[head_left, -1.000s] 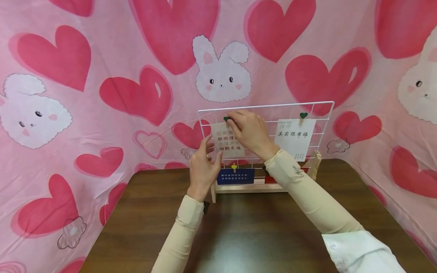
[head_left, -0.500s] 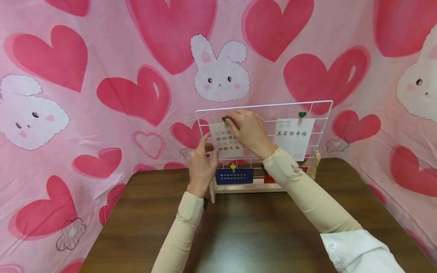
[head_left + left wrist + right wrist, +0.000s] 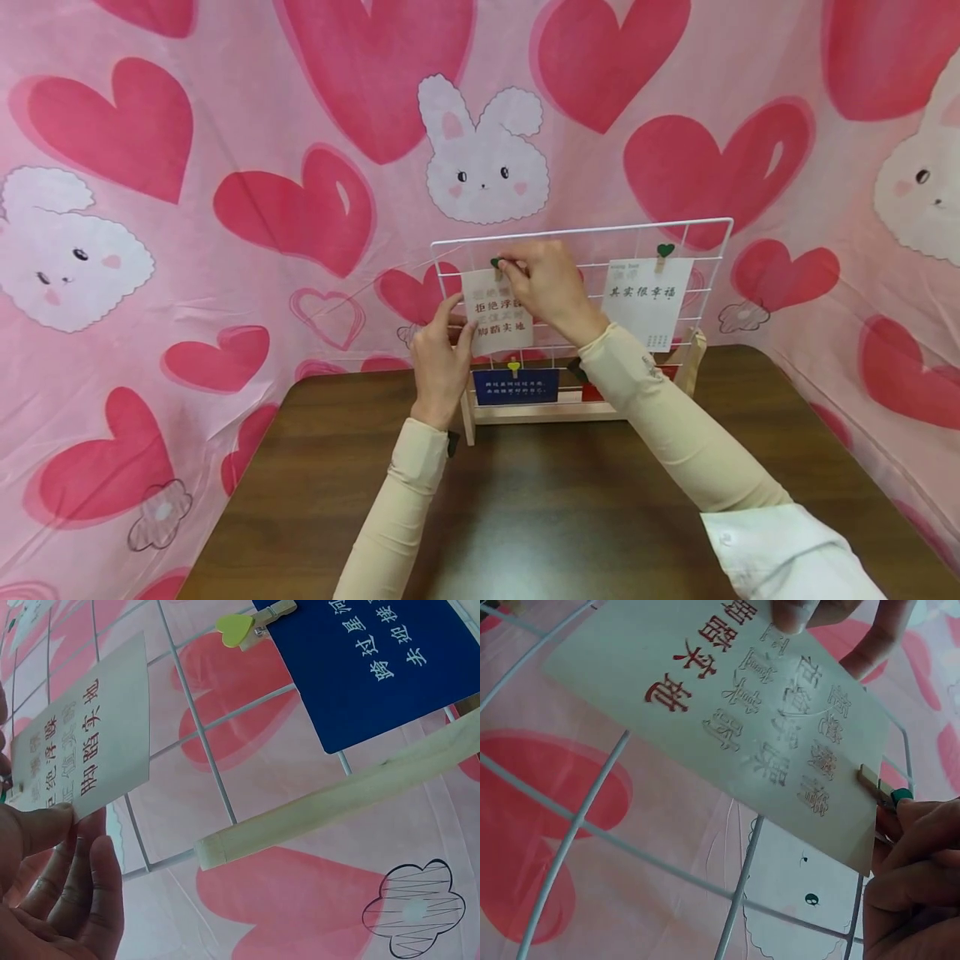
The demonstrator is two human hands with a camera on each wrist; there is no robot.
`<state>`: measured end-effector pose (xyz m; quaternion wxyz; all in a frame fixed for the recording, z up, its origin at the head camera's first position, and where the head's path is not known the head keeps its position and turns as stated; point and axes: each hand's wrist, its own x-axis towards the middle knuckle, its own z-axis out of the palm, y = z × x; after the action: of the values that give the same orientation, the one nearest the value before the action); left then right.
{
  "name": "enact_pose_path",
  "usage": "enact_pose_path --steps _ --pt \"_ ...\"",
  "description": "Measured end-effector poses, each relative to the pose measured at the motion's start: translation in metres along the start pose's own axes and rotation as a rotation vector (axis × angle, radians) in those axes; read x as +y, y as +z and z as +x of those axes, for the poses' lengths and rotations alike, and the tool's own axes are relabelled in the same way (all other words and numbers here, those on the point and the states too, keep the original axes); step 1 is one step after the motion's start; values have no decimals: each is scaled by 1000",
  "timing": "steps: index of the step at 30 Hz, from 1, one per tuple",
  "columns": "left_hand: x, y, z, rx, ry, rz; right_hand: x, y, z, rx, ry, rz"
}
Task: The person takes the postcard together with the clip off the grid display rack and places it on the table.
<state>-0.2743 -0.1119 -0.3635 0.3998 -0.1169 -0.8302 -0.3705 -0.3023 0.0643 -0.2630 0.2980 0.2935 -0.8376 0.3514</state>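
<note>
Left hand lower — card steadier

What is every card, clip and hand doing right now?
White card with red words: hangs on the wire grid, held at top and side.
Green heart clip: on that card's top edge, pinched.
Right hand: pinches the green heart clip.
Left hand: pinches the card's edge.
Second white card: hangs clipped, untouched.
Blue card: hangs from a yellow heart clip.
</note>
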Motion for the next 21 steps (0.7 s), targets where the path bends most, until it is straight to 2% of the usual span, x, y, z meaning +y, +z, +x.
enact_pose_path --steps 10,21 --pt "3 -6 -1 0 6 -23 -3 -3 -1 71 33 92" --pt "5 -15 3 -23 -42 -55 -12 -19 -6 106 113 223"
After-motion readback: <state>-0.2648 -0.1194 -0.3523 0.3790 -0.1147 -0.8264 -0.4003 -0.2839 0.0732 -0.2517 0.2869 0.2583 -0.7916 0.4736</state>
